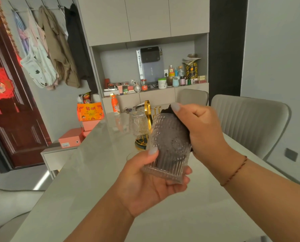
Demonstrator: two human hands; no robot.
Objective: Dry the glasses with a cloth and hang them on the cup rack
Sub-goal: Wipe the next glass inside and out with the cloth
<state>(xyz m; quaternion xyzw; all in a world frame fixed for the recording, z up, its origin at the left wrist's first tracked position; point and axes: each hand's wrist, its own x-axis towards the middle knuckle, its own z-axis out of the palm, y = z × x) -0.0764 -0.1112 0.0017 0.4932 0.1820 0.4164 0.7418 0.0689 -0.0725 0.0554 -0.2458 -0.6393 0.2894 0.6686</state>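
My left hand grips a clear embossed glass by its ribbed base, above the middle of the table. A dark cloth is stuffed inside the glass and shows through its wall. My right hand pinches the cloth at the glass's mouth, fingers curled around it. Behind the held glass stands a gold cup rack on a dark round base, with another embossed glass hanging mouth-down on it. The rack's right side is hidden by my hands.
The pale table carries an orange bottle at its far end. Two grey chairs stand along the right side. Orange boxes sit off the far left corner. A cluttered shelf runs behind.
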